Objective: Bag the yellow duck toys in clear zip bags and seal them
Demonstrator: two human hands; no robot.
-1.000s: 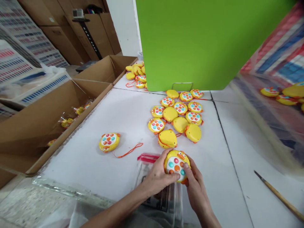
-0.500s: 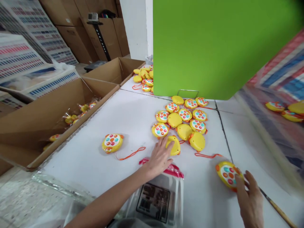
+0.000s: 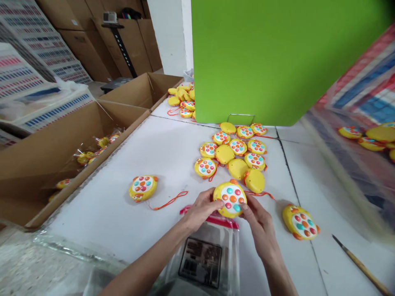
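Note:
Between my two hands is a yellow turtle-like toy (image 3: 230,199), its white face with coloured round buttons turned up. My left hand (image 3: 205,209) grips its left side, thumb on the face; my right hand (image 3: 257,213) grips the right side. Below them lies a clear plastic bag (image 3: 226,242) with a pink strip. Beyond my hands sits a cluster of like toys, some face up, others back up, such as a yellow-backed toy (image 3: 224,154). One toy (image 3: 142,188) with an orange cord lies alone at left, another toy (image 3: 300,223) at right.
Open cardboard boxes (image 3: 101,119) line the table's left side, the nearer holding bagged toys. A green board (image 3: 247,61) stands at the back. To the right are a thin wooden-handled tool (image 3: 361,265) and more toys (image 3: 372,142) behind a plastic-covered edge.
My right hand has left the toy at right, which now lies turned on the table, and come to the middle. The toy under my left hand is picked up and flipped buttons-up.

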